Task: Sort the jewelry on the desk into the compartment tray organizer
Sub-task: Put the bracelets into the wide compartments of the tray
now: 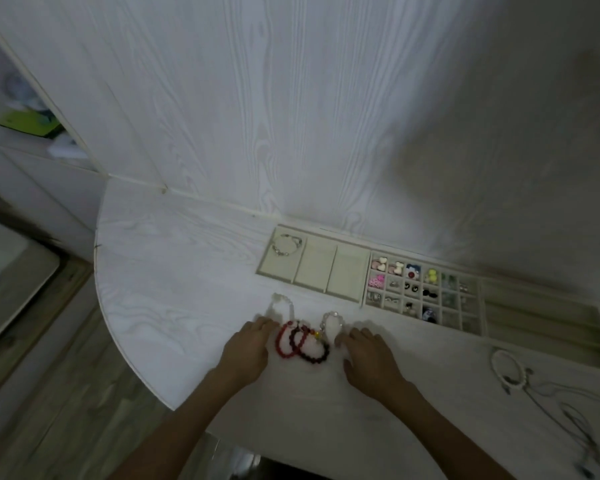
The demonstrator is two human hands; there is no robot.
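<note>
A pick-up step is judged to be in hand: both hands are laid on the desk [174, 271] on either side of a small cluster of bracelets. The left hand [248, 351] is placed just left of the red bracelet [284, 341], with its fingertips at the near end of a clear bracelet [280, 306]; whether that bracelet is pinched cannot be told. The right hand [366, 358] is set just right of the dark bracelet [312, 351], with its fingers loosely spread and its fingertips beside a second clear bracelet [331, 322]; nothing is seen to be held.

Beyond both hands, the tray with 3 wide sections [329, 237] is laid against the wall. In its left section 1 silver bracelet [286, 244] is already placed; the other 2 sections are seen bare. To the right of it, ahead of the right hand, a tray of many small cells [478, 306] is filled with small pieces, among them pink, yellow and black ones; their kinds are too small to tell. Further right, a long ridged tray [541, 317] is seen with nothing clear in it.

Well right of the right hand, a white bracelet [508, 372] and thin chains [575, 420] are left unsorted.

For the next move, 1 bracelet would need to be separated from the overlapping red and dark pair, lifted, and carried forward to a bare wide section.
</note>
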